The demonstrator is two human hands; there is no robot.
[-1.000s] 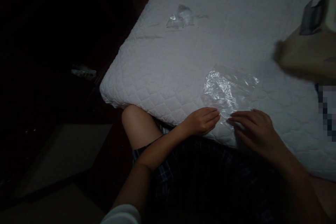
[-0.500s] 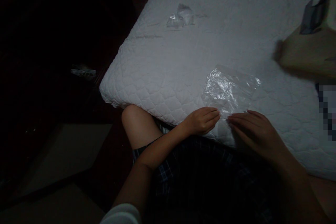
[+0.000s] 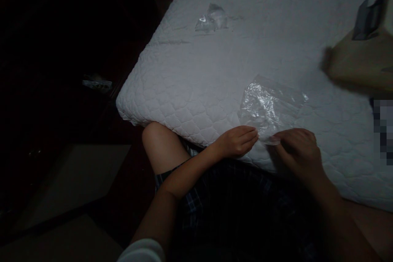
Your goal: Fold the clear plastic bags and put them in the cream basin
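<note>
Left hand: your bare left hand (image 3: 238,141) is pinching the near-left edge of a clear, crinkled plastic bag (image 3: 265,100), its fingertips bunching together.
Right hand: your bare right hand (image 3: 299,149) is gripping the bag's near edge between thumb and fingers; the fingertips are showing slightly blurred.
Clear bag: it is lying just beyond your fingertips, spreading flat and away from you, its near edge reaching between your two hands.
Bag film: thin and glossy, it is wrinkling finely and catching bright glints, with roughly straight far edges.
Mattress: a white, quilted fabric mattress (image 3: 190,73) is supporting the bag, its stitching forming scalloped, diamond-like cells.
Smaller plastic: a small, clear, crumpled plastic piece (image 3: 218,17) is resting farther up the mattress, well apart from your hands.
Right side: a tan, angular box-like object (image 3: 357,63) is standing beyond your right hand.
</note>
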